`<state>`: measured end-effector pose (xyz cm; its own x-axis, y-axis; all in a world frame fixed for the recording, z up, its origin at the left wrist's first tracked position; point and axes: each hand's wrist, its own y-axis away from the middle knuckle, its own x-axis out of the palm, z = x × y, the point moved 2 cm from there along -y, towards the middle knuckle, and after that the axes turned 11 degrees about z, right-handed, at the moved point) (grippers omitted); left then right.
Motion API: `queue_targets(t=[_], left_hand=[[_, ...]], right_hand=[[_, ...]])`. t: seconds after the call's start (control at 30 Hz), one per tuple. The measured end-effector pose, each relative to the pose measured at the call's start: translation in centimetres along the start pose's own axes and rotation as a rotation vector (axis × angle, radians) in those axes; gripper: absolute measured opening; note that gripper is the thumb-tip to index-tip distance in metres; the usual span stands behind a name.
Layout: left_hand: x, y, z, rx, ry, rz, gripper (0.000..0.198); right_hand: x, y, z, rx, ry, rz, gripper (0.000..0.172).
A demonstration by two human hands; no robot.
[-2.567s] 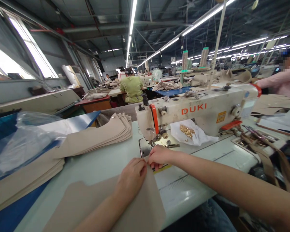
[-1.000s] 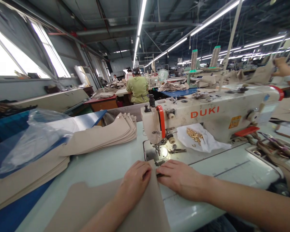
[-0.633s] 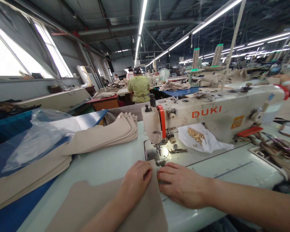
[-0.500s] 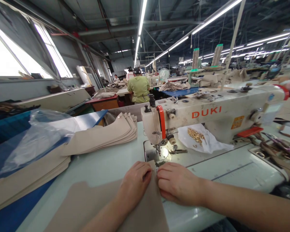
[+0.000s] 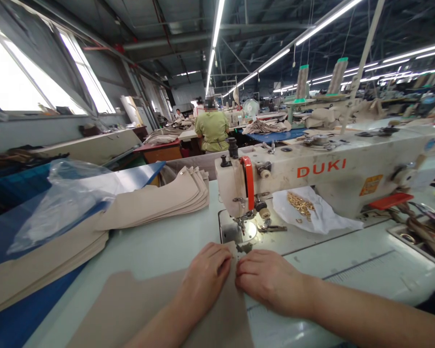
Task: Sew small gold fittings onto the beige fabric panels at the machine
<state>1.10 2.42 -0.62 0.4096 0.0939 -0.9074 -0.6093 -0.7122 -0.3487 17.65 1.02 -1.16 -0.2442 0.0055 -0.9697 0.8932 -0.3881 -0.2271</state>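
A white bag (image 5: 321,217) lies open on the table (image 5: 159,246) under the arm of the sewing machine (image 5: 311,174), with a small heap of gold rings (image 5: 301,205) on it. To the far left of the machine a clear plastic bag (image 5: 61,198) rests slack on a stack (image 5: 94,227) of beige cut pieces; what it holds cannot be made out. At the right of the machine a shallow tray (image 5: 420,237) holds beige straps.

The fabric piece (image 5: 130,304) is flat, plain beige, with a smooth straight right edge and a curved notch along its far edge. It lies on the table in front of the machine, its upper right corner just short of the needle plate (image 5: 237,231), which is lit by the machine's lamp.

The left hand (image 5: 205,275) presses flat on that corner, fingers curled down onto the cloth, pinning rather than clasping it. The right hand (image 5: 270,282) sits just beside it on the table, fingertips bent in against the fabric's edge, touching the left fingertips; whether it pinches the edge cannot be told.

Beyond the machine, a person in a green top (image 5: 212,130) sits at another table.
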Motion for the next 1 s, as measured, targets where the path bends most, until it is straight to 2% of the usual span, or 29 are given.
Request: queue_targets(t=[0.67,1.0], left_hand=[[0.37,-0.14,0.01,0.021,-0.019,0.001,0.015],[0.3,0.34,0.08,-0.013,0.02,0.035,0.013]], right_hand=[[-0.5,-0.11,0.04,0.027,0.0,0.001,0.021],[-0.51,-0.63,0.01,0.079,0.162,0.005,0.011]])
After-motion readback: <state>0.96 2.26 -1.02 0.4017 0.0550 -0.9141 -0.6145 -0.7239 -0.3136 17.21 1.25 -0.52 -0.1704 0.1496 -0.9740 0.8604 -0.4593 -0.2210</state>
